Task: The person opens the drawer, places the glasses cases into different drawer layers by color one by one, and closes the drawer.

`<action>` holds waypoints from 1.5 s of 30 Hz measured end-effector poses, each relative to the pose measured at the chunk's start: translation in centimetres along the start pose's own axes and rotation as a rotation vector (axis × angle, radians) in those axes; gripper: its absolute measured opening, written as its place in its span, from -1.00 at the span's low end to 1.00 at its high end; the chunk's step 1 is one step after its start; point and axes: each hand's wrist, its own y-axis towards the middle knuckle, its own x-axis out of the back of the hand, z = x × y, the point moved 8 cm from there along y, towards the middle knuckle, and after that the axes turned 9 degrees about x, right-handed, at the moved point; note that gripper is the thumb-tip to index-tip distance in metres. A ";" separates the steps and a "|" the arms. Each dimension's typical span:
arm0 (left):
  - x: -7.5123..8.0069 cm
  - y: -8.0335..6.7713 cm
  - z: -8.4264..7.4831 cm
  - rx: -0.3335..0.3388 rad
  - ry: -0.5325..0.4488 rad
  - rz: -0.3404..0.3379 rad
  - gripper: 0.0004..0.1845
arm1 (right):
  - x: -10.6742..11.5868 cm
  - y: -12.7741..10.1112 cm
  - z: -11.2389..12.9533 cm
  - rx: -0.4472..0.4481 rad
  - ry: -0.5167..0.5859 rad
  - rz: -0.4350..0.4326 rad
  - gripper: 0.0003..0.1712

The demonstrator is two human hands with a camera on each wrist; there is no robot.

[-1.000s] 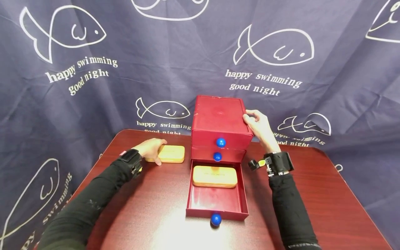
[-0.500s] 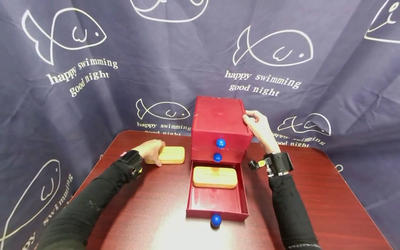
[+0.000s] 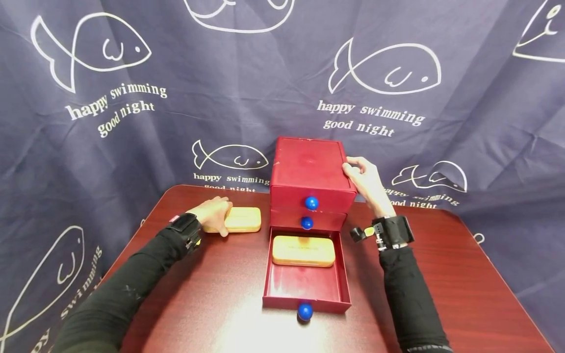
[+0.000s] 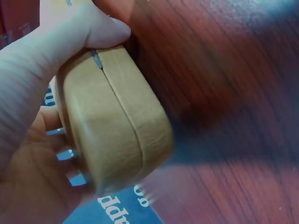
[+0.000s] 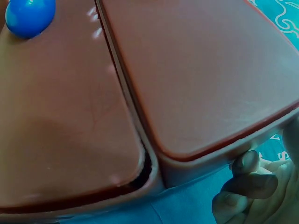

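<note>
My left hand (image 3: pixel 214 214) grips the left end of a yellow glasses case (image 3: pixel 244 219) on the table. In the left wrist view the thumb lies along one side of this hinged case (image 4: pixel 112 116), with fingers on the other. A red drawer cabinet (image 3: pixel 311 164) with blue ball knobs stands right of it. Its bottom drawer (image 3: pixel 304 287) is pulled out, and a second yellow glasses case (image 3: pixel 303 251) lies inside toward the back. My right hand (image 3: pixel 366 179) touches the cabinet's upper right side. Bent fingers (image 5: pixel 247 186) show beside that wall in the right wrist view.
Two upper drawers are closed, with blue knobs (image 3: pixel 311 203) facing me. The bottom drawer's knob (image 3: pixel 305 311) juts toward the front. A dark blue curtain (image 3: pixel 282 73) with white fish drawings hangs behind and beside the reddish-brown wooden table (image 3: pixel 441 284).
My left fingers have drawn in slightly around the case, which stays in place. The right hand, cabinet and pulled-out drawer show no movement beyond a small shift of the view.
</note>
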 end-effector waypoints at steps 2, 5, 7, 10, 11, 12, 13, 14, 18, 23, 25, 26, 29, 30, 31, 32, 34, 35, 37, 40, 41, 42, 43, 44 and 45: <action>0.1 0.0 0.0 0.003 0.004 -0.003 -0.47 | 0.0 0.0 0.0 0.000 0.007 -0.003 -0.45; 0.1 -0.1 0.0 0.004 0.000 -0.006 -0.48 | 0.0 0.0 0.0 -0.001 0.012 0.000 -0.45; 0.1 -0.3 0.0 -0.001 -0.007 -0.007 -0.50 | 0.0 0.0 0.0 -0.006 0.017 0.002 -0.45; 0.2 -0.5 0.0 -0.011 -0.040 -0.007 -0.51 | -0.1 0.0 0.0 -0.009 0.018 0.006 -0.45; 0.2 -0.6 0.0 -0.011 -0.053 -0.006 -0.50 | -0.1 0.0 0.0 -0.010 0.019 0.006 -0.45; 0.3 -0.7 0.1 -0.013 -0.065 -0.008 -0.50 | -0.1 0.0 0.0 -0.009 0.020 0.004 -0.46; 0.3 -0.7 0.2 -0.012 -0.074 -0.009 -0.49 | -0.1 0.0 0.0 -0.007 0.021 0.003 -0.46; 0.3 -0.8 0.3 -0.009 -0.082 -0.010 -0.48 | 0.0 0.0 0.0 -0.005 0.021 0.003 -0.46; 0.4 -0.9 0.8 0.005 -0.084 -0.018 -0.43 | 0.0 0.0 0.1 -0.004 0.018 0.001 -0.45; 0.4 -1.1 1.3 0.023 -0.106 -0.018 -0.38 | 0.0 0.1 0.1 -0.009 0.003 -0.005 -0.45; 0.5 -1.4 1.4 0.032 -0.121 -0.009 -0.37 | 0.0 0.1 0.1 -0.010 0.000 -0.005 -0.45; 0.5 -1.5 1.5 0.035 -0.128 -0.004 -0.36 | 0.1 0.1 0.1 -0.010 -0.001 -0.003 -0.45; 0.6 -1.9 1.4 0.031 -0.137 0.002 -0.34 | 0.0 0.0 0.1 -0.013 0.004 -0.003 -0.45; 0.7 -2.0 1.3 0.025 -0.135 -0.003 -0.34 | 0.0 0.0 0.1 -0.012 0.003 -0.001 -0.45; 0.9 -2.1 1.2 0.017 -0.131 -0.014 -0.34 | 0.0 0.0 0.1 -0.013 0.003 0.000 -0.45; 1.1 -2.2 1.2 0.006 -0.126 -0.030 -0.34 | 0.0 0.0 0.0 -0.014 0.004 0.000 -0.44; 1.6 -2.4 1.0 -0.024 -0.127 -0.081 -0.35 | 0.0 0.0 0.1 -0.017 0.003 -0.002 -0.45; 1.9 -2.5 0.9 -0.034 -0.132 -0.106 -0.37 | 0.0 0.1 0.1 -0.017 0.004 -0.001 -0.45; 2.6 -2.7 0.9 -0.055 -0.147 -0.157 -0.39 | 0.0 0.1 0.1 -0.016 0.001 -0.001 -0.45; 3.6 -3.2 0.8 -0.080 -0.174 -0.224 -0.36 | 0.0 0.1 0.0 -0.016 0.002 -0.001 -0.45; 3.9 -3.3 0.8 -0.082 -0.181 -0.237 -0.34 | 0.0 0.1 0.0 -0.015 0.001 0.000 -0.45; 4.2 -3.5 0.8 -0.086 -0.187 -0.249 -0.32 | 0.0 0.1 0.0 -0.015 0.001 0.000 -0.46; 4.5 -3.7 0.8 -0.091 -0.193 -0.258 -0.29 | 0.0 0.1 -0.1 -0.016 0.001 -0.001 -0.46; 4.7 -3.9 0.7 -0.095 -0.201 -0.261 -0.27 | 0.0 0.1 -0.1 -0.015 0.001 -0.001 -0.46; 4.9 -4.0 0.7 -0.100 -0.208 -0.261 -0.25 | 0.1 0.1 -0.1 -0.014 0.003 -0.001 -0.46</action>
